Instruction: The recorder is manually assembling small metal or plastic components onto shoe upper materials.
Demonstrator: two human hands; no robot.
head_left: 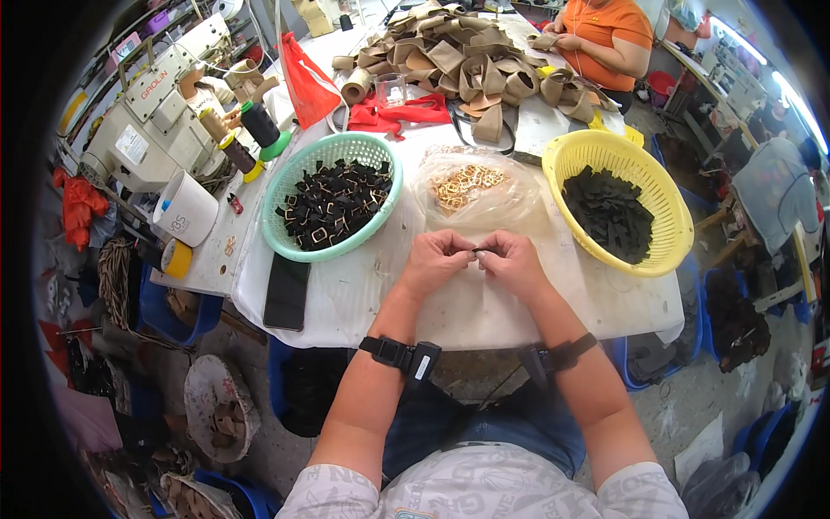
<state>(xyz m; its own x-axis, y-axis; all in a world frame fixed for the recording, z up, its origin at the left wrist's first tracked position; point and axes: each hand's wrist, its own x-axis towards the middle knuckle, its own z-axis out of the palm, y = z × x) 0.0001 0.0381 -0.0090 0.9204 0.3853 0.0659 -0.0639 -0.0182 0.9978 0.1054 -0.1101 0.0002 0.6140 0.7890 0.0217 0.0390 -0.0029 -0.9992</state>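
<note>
My left hand point(435, 261) and my right hand point(513, 261) meet over the near middle of the table, both closed in a pinch. A small black strip point(475, 251) runs between their fingertips; most of it is hidden by the fingers. Just beyond my hands lies a clear plastic bag point(510, 208) with gold-coloured metal buckles point(467, 186) heaped in it. To the left, a mint-green basket point(278, 232) holds black strips fitted with gold buckles point(333, 203). On the right, a yellow basket point(674, 227) contains loose black strips point(609, 212).
A dark phone point(287, 292) lies by the table's left front edge. Sewing machine point(160, 112), thread cones point(259, 125) and a white bucket point(186, 210) stand left. Brown pieces point(467, 60) pile up at the back, near a person in orange point(605, 39). Blue bins point(177, 307) sit below.
</note>
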